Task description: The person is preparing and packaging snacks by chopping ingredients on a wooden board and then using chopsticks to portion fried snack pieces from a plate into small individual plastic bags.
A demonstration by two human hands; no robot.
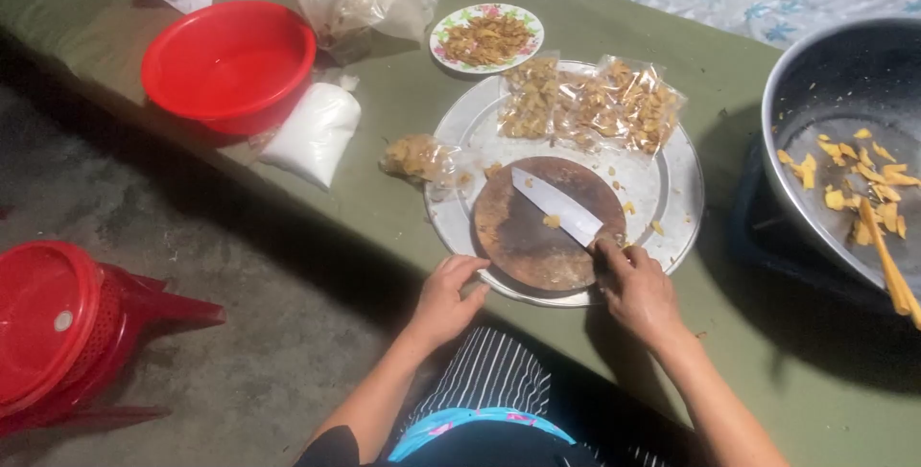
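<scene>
A round brown cutting board [537,237] lies on a large metal tray [672,189]. A broad knife [556,206] rests flat across the board, blade pointing up-left. My right hand [635,287] grips the knife's handle end at the board's right edge. My left hand [449,292] rests on the tray's near-left rim, fingers curled over it, holding nothing else. Several clear bags of yellow-brown snack pieces [595,103] lie on the far part of the tray. Another small bag [417,157] sits at the tray's left edge.
A red basin [230,64] and a white bag of powder [312,133] sit left. A flowered plate of snack pieces [486,37] is behind the tray. A big metal wok [844,141] with orange pieces and a wooden stick [887,261] stands right. Red plastic baskets [58,333] are on the floor.
</scene>
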